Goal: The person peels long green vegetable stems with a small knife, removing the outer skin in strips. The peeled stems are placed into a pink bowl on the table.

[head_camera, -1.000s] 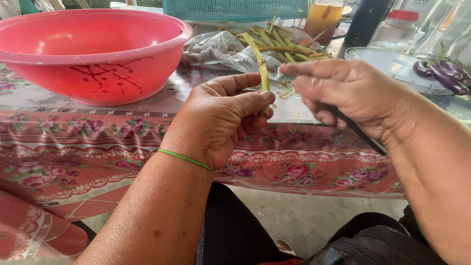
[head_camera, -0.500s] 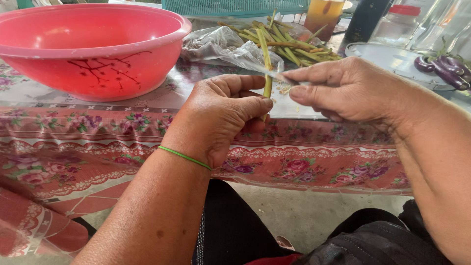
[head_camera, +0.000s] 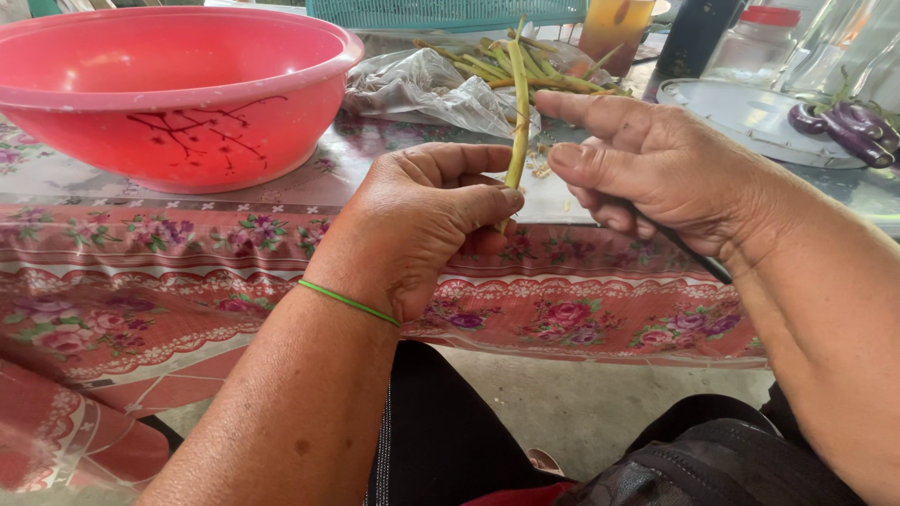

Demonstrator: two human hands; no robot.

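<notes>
My left hand [head_camera: 424,220] grips a long green plant stalk [head_camera: 517,112] near its lower end and holds it almost upright over the table's front edge. My right hand [head_camera: 656,173] is just to the right of the stalk, with thumb and forefinger stretched toward it. A dark knife handle [head_camera: 689,253] sticks out below the right palm; the blade is hidden. A pile of similar green stalks [head_camera: 534,67] lies on a clear plastic bag [head_camera: 422,89] behind the hands.
A big pink plastic basin [head_camera: 178,94] stands at the left on the flowered tablecloth [head_camera: 187,244]. A round metal tray [head_camera: 750,117] with purple eggplants [head_camera: 844,126] sits at the right. A teal basket, a glass of amber liquid [head_camera: 614,33], a dark bottle and a jar line the back.
The stalk has swung from leaning left to nearly upright. My right hand has moved along it, and the dark handle, hidden half a second ago, shows again below the palm.
</notes>
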